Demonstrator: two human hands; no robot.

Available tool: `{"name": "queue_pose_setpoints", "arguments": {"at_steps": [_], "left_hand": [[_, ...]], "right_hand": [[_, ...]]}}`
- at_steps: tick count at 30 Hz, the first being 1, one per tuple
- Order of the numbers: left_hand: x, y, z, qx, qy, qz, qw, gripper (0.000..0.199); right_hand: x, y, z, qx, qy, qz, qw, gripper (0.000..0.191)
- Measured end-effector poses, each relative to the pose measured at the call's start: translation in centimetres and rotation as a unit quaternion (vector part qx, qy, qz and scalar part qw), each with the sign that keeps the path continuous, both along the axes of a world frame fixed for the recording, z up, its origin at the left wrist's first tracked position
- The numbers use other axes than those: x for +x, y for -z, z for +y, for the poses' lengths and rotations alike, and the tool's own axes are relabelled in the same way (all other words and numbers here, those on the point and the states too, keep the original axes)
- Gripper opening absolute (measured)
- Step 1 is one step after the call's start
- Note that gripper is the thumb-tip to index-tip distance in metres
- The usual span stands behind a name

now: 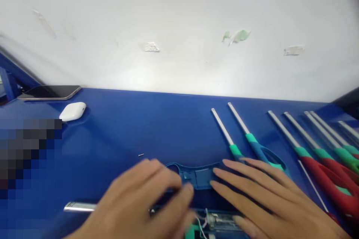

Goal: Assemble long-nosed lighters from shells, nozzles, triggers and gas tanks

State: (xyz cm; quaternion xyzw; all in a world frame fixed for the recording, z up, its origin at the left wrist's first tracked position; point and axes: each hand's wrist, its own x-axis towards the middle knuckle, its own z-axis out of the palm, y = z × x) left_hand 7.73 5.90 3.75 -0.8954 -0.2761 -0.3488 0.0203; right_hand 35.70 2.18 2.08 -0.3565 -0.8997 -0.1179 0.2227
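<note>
My left hand (143, 198), blurred, is curled over the left part of an opened long-nose lighter. Its fingertips come close together; what they pinch, if anything, is hidden. The lighter's metal tube (80, 207) sticks out left beneath that hand. White wires and a clear fuel tank (223, 222) show in its body at the bottom edge. My right hand (266, 194) is open, fingers outstretched, with fingertips at the right end of a loose blue shell half (199, 178). Its thumb is by the fuel tank. A tiny screw (141, 154) lies beyond my left hand.
Two blue-handled lighters (255, 145) and several red-handled ones (316, 168) lie at the right, with a thin rod (312, 185) among them. A white earphone case (73, 111) and a phone (50, 92) are at the far left. A white wall (179, 18) borders the blue table (126, 123).
</note>
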Motion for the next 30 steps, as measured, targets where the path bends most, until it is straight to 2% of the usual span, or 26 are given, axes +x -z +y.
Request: {"name": "queue_pose_setpoints", "arguments": {"at_steps": [2, 5, 10, 14, 17, 21, 23, 26, 28, 30], "left_hand": [[-0.9, -1.3, 1.3, -0.054, -0.026, 0.001, 0.998, 0.021], [-1.8, -2.5, 3.1, -0.074, -0.035, -0.010, 0.997, 0.018], [-2.1, -2.4, 3.7, -0.173, -0.013, 0.105, 0.979, 0.021], [-2.4, -2.1, 3.4, -0.229, 0.013, 0.167, 0.959, 0.024], [-2.6, -1.8, 3.5, -0.229, 0.031, 0.186, 0.955, 0.021], [-2.7, -1.7, 3.9, -0.197, 0.049, 0.183, 0.962, 0.022], [-2.5, -1.8, 4.1, -0.168, 0.055, 0.163, 0.971, 0.025], [-2.3, -2.2, 4.2, -0.136, 0.063, 0.113, 0.982, 0.022], [-2.2, -2.6, 4.0, -0.146, 0.057, 0.078, 0.985, 0.019], [-2.1, -2.9, 3.6, -0.176, 0.047, 0.053, 0.982, 0.018]], "right_hand": [[0.0, 0.0, -0.1, -0.002, 0.016, -0.007, 1.000, 0.037], [0.6, -0.2, -0.4, -0.018, 0.041, -0.042, 0.998, 0.040], [1.9, 0.2, -0.4, -0.019, 0.039, -0.109, 0.993, 0.053], [1.9, 0.3, -0.2, -0.014, 0.034, -0.133, 0.990, 0.048], [2.0, 0.3, -0.3, -0.015, 0.044, -0.127, 0.991, 0.043], [2.4, 0.2, -0.5, -0.056, 0.044, -0.106, 0.992, 0.051], [2.4, 0.1, -0.7, -0.077, 0.053, -0.070, 0.993, 0.051], [2.1, -0.4, -1.1, -0.082, 0.082, 0.002, 0.993, 0.036], [1.8, -0.8, -1.5, -0.070, 0.116, 0.048, 0.990, 0.029], [1.5, -1.0, -2.0, -0.070, 0.142, 0.083, 0.984, 0.031]]}}
